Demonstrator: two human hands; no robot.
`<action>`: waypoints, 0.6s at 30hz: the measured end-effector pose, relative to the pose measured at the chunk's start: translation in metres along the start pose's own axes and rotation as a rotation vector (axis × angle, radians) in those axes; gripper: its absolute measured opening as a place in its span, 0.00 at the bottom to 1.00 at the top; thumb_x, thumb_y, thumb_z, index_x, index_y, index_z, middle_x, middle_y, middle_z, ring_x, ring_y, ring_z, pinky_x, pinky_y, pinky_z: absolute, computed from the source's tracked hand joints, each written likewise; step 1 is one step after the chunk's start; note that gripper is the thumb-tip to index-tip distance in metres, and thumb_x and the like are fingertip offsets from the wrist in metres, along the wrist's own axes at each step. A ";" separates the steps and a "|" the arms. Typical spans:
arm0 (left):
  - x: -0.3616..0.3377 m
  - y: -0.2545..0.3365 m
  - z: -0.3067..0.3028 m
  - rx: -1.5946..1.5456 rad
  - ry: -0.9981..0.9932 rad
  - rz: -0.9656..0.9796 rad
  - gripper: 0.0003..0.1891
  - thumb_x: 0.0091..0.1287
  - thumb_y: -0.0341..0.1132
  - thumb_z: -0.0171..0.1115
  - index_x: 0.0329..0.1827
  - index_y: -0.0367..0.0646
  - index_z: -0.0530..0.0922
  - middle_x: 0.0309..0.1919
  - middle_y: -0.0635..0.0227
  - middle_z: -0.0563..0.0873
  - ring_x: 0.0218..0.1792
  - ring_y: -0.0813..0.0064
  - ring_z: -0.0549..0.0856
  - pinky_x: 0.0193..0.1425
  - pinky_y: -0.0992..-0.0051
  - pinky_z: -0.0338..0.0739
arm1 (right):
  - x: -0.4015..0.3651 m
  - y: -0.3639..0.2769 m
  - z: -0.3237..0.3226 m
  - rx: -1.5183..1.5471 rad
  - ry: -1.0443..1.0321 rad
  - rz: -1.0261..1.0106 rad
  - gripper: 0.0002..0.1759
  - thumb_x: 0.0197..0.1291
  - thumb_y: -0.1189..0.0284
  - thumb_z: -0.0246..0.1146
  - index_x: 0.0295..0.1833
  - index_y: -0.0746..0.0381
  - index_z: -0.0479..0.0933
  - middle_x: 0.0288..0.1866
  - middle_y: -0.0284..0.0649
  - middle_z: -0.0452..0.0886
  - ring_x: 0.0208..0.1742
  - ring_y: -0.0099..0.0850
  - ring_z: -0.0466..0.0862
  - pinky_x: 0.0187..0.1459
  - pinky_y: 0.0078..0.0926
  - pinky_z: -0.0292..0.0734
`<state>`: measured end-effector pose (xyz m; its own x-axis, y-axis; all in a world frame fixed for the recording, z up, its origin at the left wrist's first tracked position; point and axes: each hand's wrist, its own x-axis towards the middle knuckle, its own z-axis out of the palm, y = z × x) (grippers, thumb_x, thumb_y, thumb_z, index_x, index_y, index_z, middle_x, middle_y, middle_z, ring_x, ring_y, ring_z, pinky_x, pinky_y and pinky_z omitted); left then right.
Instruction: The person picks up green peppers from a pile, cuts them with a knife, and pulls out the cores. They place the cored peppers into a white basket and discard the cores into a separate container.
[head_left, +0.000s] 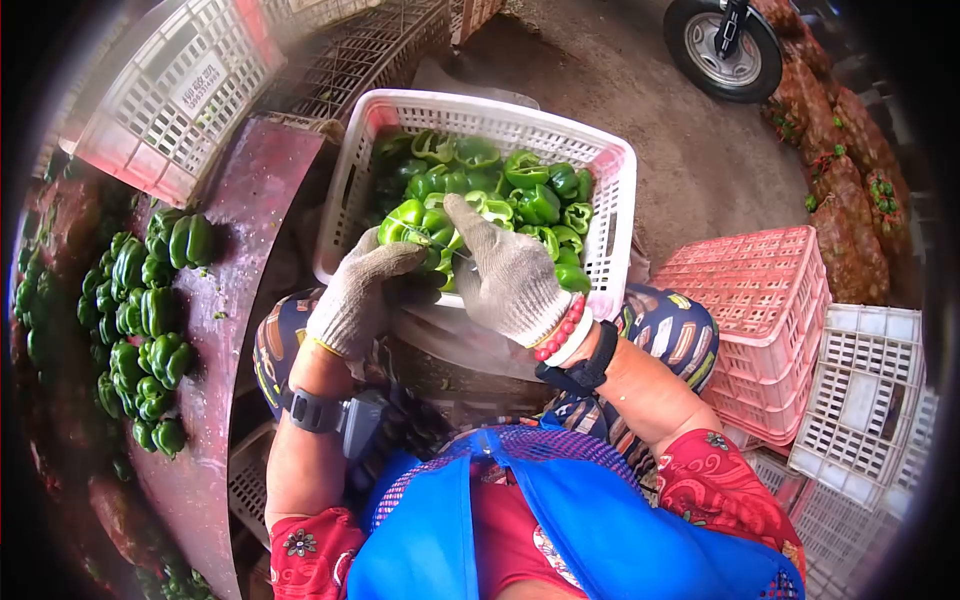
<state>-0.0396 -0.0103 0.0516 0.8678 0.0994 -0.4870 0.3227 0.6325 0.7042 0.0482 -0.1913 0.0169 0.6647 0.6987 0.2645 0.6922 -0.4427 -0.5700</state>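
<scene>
A white plastic crate (490, 108) with a tilted rim stands in front of my knees, holding many cut green peppers (535, 204). Over its near edge, my left hand (362, 285), in a pale knitted glove, has its fingers closed on a green pepper piece (404, 222). Beside it, my right hand (508, 277), also gloved, is closed with the index finger pointing forward against the pepper. A small metallic thing shows under the right fingers, too hidden to make out fully.
Whole green peppers (130, 330) lie on a reddish board (215, 330) at the left. A white crate (180, 95) stands beyond it. Red stacked crates (745, 330) and a white crate (860, 390) are at the right. Farther off are a wheel (722, 50) and filled sacks (845, 200).
</scene>
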 end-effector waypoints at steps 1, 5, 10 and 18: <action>0.000 0.000 -0.001 0.019 0.011 -0.005 0.21 0.71 0.33 0.66 0.66 0.38 0.76 0.55 0.62 0.86 0.52 0.70 0.87 0.57 0.68 0.83 | -0.002 0.001 0.003 -0.009 -0.006 0.005 0.40 0.61 0.71 0.65 0.80 0.62 0.66 0.50 0.55 0.88 0.43 0.52 0.90 0.44 0.51 0.85; 0.009 -0.011 -0.014 0.163 0.086 0.063 0.22 0.71 0.37 0.69 0.64 0.36 0.77 0.52 0.63 0.87 0.47 0.73 0.88 0.51 0.70 0.83 | 0.002 -0.013 0.000 -0.095 -0.260 0.246 0.41 0.62 0.68 0.65 0.81 0.63 0.63 0.50 0.55 0.88 0.44 0.53 0.90 0.44 0.54 0.84; 0.012 -0.018 -0.015 0.490 0.246 0.127 0.24 0.69 0.42 0.72 0.60 0.34 0.79 0.42 0.66 0.89 0.33 0.76 0.87 0.37 0.74 0.82 | 0.008 -0.014 0.011 -0.141 -0.327 0.321 0.46 0.63 0.66 0.65 0.84 0.63 0.56 0.53 0.54 0.88 0.47 0.53 0.90 0.45 0.55 0.85; 0.014 -0.035 0.004 1.139 0.441 0.243 0.30 0.64 0.54 0.74 0.54 0.35 0.77 0.41 0.44 0.90 0.39 0.53 0.92 0.48 0.59 0.84 | 0.023 -0.012 0.002 -0.218 -0.547 0.434 0.47 0.64 0.65 0.66 0.83 0.72 0.54 0.37 0.53 0.90 0.38 0.48 0.93 0.38 0.47 0.87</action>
<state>-0.0368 -0.0341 0.0221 0.8210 0.5093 -0.2581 0.5068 -0.4418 0.7403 0.0546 -0.1685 0.0282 0.6958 0.5903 -0.4090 0.4762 -0.8056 -0.3526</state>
